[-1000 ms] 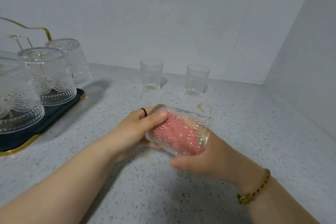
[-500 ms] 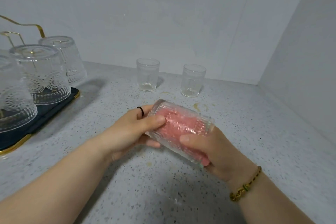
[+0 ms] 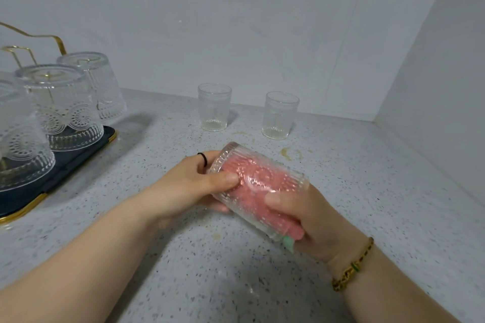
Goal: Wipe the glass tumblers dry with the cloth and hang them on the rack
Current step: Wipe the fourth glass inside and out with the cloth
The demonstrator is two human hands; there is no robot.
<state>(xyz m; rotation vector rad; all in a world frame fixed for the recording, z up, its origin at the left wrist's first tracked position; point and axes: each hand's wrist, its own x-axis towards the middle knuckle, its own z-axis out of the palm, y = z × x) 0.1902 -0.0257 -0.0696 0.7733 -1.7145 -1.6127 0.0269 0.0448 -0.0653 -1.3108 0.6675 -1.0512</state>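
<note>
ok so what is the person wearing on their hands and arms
Bare forearms, no sleeves in view. The left hand has a thin black ring. By the right hand, the wrist carries a gold-coloured chain bracelet with a green bead.

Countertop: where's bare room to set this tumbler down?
Bare: between the rack tray and the left standing tumbler; right of the right standing tumbler, to the side wall. Crowded: three upturned tumblers occupy the rack tray; left hand and right hand grip the held tumbler.

Left hand (image 3: 194, 181) and right hand (image 3: 312, 215) gripping tumbler (image 3: 258, 186), pink cloth (image 3: 265, 181) inside
</note>
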